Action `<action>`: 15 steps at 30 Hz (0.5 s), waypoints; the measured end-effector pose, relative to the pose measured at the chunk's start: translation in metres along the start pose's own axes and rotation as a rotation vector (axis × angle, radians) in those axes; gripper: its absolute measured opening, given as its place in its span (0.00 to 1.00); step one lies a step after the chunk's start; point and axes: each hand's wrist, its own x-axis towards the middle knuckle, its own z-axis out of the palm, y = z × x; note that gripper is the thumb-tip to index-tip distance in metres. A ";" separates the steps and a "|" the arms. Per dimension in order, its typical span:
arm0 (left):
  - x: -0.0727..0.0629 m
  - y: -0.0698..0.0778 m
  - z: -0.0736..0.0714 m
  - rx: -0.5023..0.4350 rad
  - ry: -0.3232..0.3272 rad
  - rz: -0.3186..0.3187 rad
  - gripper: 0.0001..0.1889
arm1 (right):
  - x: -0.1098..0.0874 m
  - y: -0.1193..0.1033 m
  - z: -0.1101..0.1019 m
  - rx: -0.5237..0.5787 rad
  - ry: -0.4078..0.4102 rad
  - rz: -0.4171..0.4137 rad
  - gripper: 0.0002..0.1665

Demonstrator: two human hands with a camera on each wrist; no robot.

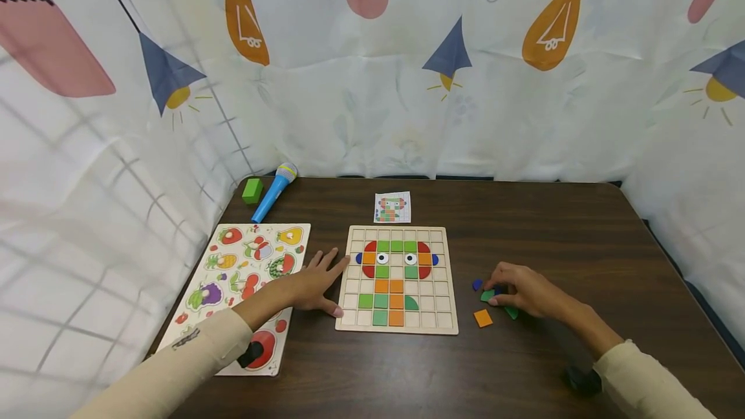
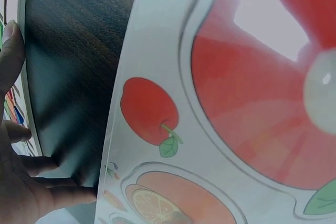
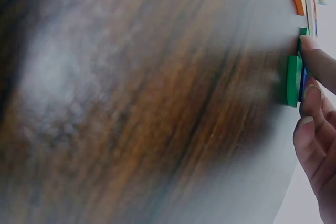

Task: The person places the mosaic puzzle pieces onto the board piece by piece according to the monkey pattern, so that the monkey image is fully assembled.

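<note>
My left hand (image 1: 311,283) is spread, its thumb and a fingertip at the left edge of a wooden grid board (image 1: 431,322). Coloured tiles on the board form a figure with two round eyes. To the right of the board, my right hand (image 1: 524,290) pinches a green piece (image 1: 487,295) between thumb and fingers, low over the table. A second green piece (image 1: 511,312) lies under this hand. Beside them are a blue piece (image 1: 477,284) and an orange square tile (image 1: 483,318). The right wrist view shows the thumb against green, with another green piece (image 3: 292,81) nearer the camera.
A fruit puzzle board (image 1: 204,277) lies at the left, partly under my left forearm. Behind it are a blue toy microphone (image 1: 270,199) and a green block (image 1: 252,191). A small picture card (image 1: 392,207) lies behind the grid board. Printed curtains surround the brown table (image 1: 541,225).
</note>
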 end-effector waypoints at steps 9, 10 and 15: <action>-0.002 0.001 -0.002 -0.008 0.003 0.005 0.58 | 0.001 -0.008 0.002 0.122 -0.044 0.060 0.08; -0.002 0.001 -0.001 -0.008 0.002 0.004 0.58 | 0.001 -0.009 0.002 0.130 -0.041 0.055 0.07; 0.000 0.000 0.000 -0.007 0.000 -0.001 0.58 | 0.008 -0.020 0.002 0.173 -0.048 0.059 0.06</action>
